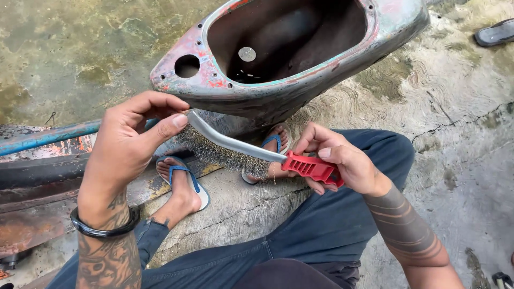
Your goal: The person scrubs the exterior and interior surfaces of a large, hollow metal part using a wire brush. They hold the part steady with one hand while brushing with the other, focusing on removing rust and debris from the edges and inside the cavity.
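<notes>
Wire brush between both hands' pinching fingers.

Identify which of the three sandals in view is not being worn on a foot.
The dark sandal lying alone on the concrete at the upper right. The two blue-strapped sandals are on the person's feet beneath the wire brush.

A curved steel wire brush with a red ribbed plastic handle is held level between both hands. The right hand wraps the red handle; the left hand pinches the brush's far metal tip between thumb and forefinger, a black bangle on its wrist. Beyond the brush lies a worn, hollow metal scooter body shell with flaking red and teal paint on the cracked concrete floor. Below, feet in blue-strapped flip-flops rest on the floor.
</notes>
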